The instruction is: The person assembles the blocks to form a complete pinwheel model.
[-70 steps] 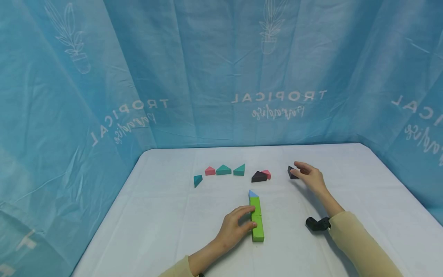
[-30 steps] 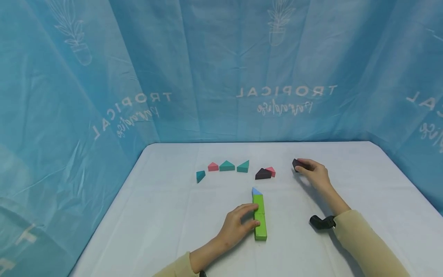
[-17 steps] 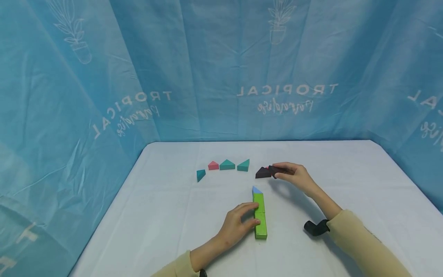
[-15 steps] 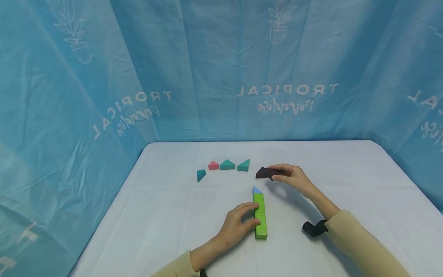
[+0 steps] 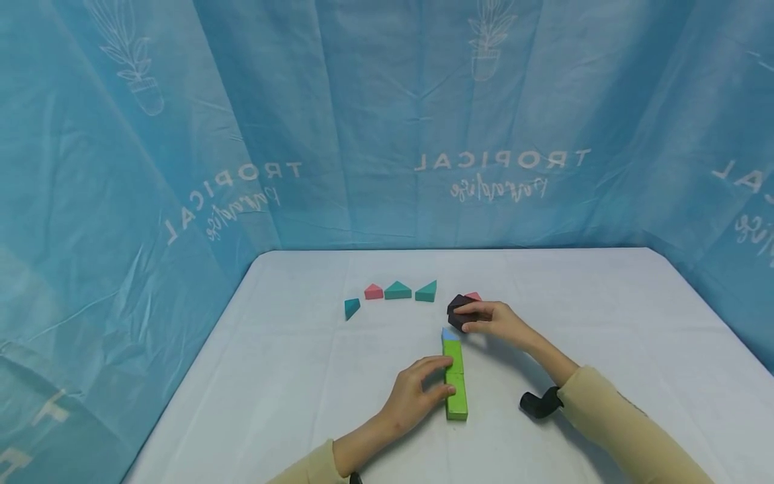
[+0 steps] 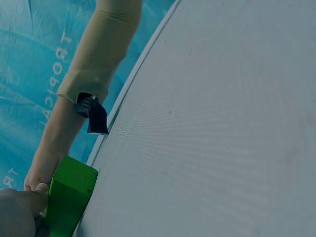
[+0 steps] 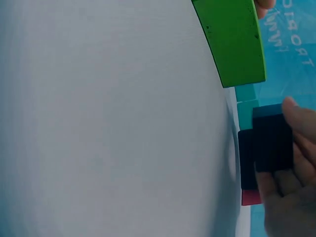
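In the head view two green blocks (image 5: pixel 457 405) lie end to end on the white table, a blue triangular block (image 5: pixel 449 335) at their far end. My left hand (image 5: pixel 410 396) rests against their left side, forefinger on the far one and thumb on the near one. The left wrist view shows that thumb touching a green block (image 6: pixel 74 185). My right hand (image 5: pixel 494 319) pinches a black block (image 5: pixel 457 321) between thumb and fingers, just beyond the blue tip. Behind it is another black block (image 5: pixel 457 302), partly hidden, beside a pink triangular block (image 5: pixel 474 296).
Farther left along the back stand two green-teal triangular blocks (image 5: pixel 398 291), a pink one (image 5: pixel 373 292) and a darker teal one (image 5: pixel 352 308). Blue printed curtains (image 5: pixel 363 202) hang behind and beside the white table (image 5: pixel 260 376).
My right hand has lifted the black block from the back right and carried it left, then nearer, towards the blue tip. My left hand has stayed at the green blocks.
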### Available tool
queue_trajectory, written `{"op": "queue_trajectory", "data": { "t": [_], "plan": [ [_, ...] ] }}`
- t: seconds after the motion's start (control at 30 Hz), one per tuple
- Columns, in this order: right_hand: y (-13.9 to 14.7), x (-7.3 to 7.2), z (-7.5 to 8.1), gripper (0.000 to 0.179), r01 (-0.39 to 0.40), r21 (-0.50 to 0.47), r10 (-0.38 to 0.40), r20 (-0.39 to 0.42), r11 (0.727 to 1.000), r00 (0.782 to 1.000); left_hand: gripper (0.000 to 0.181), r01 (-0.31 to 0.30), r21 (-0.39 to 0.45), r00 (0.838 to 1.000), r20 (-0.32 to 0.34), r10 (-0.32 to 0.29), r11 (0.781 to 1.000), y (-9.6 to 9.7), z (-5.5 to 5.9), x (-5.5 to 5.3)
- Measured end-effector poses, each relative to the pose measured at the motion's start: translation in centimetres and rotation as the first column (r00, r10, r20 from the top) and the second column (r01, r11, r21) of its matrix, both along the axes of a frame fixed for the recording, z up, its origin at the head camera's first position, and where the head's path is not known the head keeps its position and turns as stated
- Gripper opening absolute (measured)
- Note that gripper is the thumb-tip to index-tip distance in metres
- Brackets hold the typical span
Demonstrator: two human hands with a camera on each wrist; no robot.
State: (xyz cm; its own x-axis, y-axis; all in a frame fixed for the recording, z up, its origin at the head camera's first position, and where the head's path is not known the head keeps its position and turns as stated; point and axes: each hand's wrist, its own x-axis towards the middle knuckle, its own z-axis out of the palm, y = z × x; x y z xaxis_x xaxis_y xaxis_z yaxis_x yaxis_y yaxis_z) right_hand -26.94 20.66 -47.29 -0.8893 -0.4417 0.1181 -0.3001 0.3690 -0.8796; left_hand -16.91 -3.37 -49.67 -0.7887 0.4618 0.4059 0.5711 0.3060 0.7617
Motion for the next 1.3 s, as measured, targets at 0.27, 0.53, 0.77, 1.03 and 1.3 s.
{"op": "queue_trajectory", "data": {
  "t": [0.27, 0.53, 0.77, 1.03, 1.3],
  "plan": [
    [0.1, 0.0, -0.7, 0.036, -0.005, 0.050, 0.006, -0.019, 0.999, 1.000, 0.045, 0.005, -0.003, 1.000, 0.006, -0.005, 1.000, 0.0, 0.0, 0.1],
    [0.7, 0.0, -0.8, 0.026, 0.033, 0.025, -0.031, -0.070, 0.999, 0.997, 0.045, 0.004, 0.000, 1.000, -0.004, -0.004, 1.000, 0.0, 0.0, 0.0],
    [0.1, 0.2, -0.5, 0.023, 0.027, 0.068, -0.023, -0.049, 0.997, 0.999, 0.045, 0.002, -0.002, 1.000, -0.004, -0.002, 1.000, 0.0, 0.0, 0.0],
    [-0.4, 0.5, -0.6, 0.024, -0.006, 0.054, 0.008, -0.033, 0.999, 0.999, 0.046, 0.000, 0.000, 1.000, -0.012, 0.000, 1.000, 0.0, -0.1, -0.1],
    [-0.6, 1.0, -0.3, 0.023, -0.020, 0.043, 0.020, 0.006, 0.999, 1.000, 0.046, -0.005, -0.008, 1.000, 0.014, 0.005, 1.000, 0.0, -0.1, -0.1]
  ]
}}
